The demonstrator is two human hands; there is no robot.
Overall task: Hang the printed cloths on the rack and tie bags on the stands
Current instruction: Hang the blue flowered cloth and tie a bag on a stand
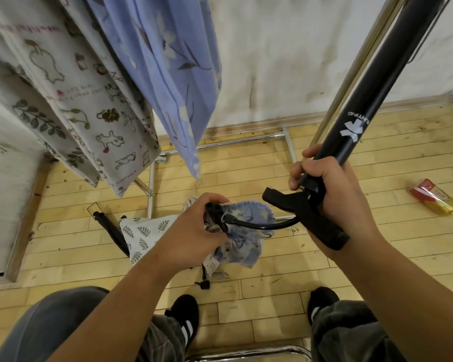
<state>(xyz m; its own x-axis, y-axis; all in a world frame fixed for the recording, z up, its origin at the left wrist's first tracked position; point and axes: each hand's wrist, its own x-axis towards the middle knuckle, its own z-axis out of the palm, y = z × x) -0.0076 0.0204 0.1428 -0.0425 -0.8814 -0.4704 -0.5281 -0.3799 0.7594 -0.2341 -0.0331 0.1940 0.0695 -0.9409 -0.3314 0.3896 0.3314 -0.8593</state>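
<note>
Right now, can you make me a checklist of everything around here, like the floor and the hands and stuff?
Surface: wooden floor, scuffed.
Job's things: cream animal-print cloth and blue floral cloth hang on the rack; blue bag at the left hand; leaf-print bag lies on the floor.
Clutter: red-and-yellow packet on the floor.
Hands: left hand grips the black tube's end; right hand grips the black stand.
Cables: black tube curves from the stand to the left hand.
Surroundings: stained white wall; black shoes.
</note>
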